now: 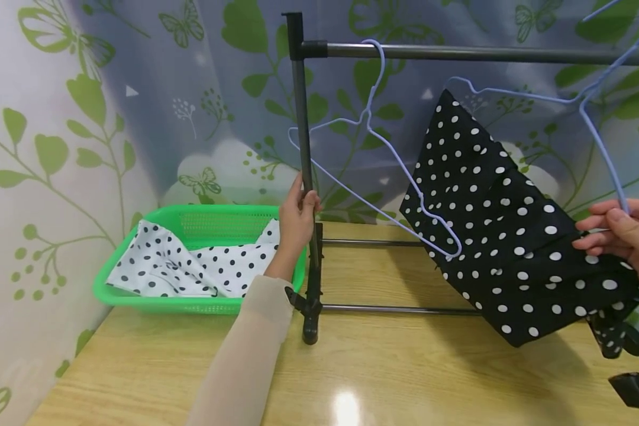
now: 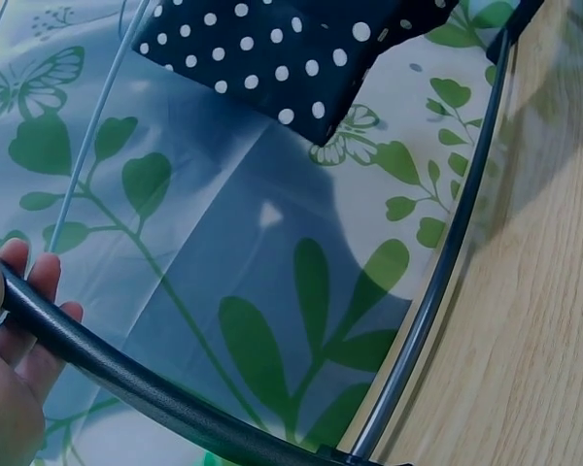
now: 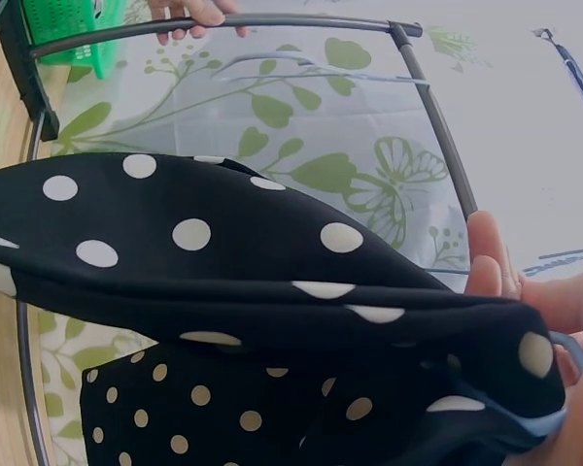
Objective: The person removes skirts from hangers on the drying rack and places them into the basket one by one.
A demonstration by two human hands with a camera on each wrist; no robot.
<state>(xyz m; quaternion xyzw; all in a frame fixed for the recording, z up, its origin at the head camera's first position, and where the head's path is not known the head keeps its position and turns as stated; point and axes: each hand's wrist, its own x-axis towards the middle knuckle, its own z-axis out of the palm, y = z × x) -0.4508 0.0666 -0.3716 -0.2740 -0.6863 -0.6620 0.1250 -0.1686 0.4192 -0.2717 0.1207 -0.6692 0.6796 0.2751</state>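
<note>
My left hand (image 1: 297, 222) grips the dark upright pole (image 1: 300, 118) of a garment rack, with fingers behind it in the left wrist view. On the right, my right hand (image 1: 636, 242) holds a light blue clothes hanger (image 1: 599, 133) by its side wire. Black cloth with white dots (image 1: 500, 219) is draped on that hanger, slanting down toward the hand; in the right wrist view the folded cloth (image 3: 194, 233) hides much of the wire. Another blue hanger (image 1: 370, 115), bare, hooks over the rack's top rail (image 1: 458, 54) between the hands.
A green plastic basket (image 1: 170, 305) at the left holds white cloth with black dots (image 1: 234, 263). Two lower bars (image 1: 394, 309) of the rack run close over the wooden table (image 1: 154, 367). A leaf-patterned curtain (image 1: 218, 118) stands behind the rack.
</note>
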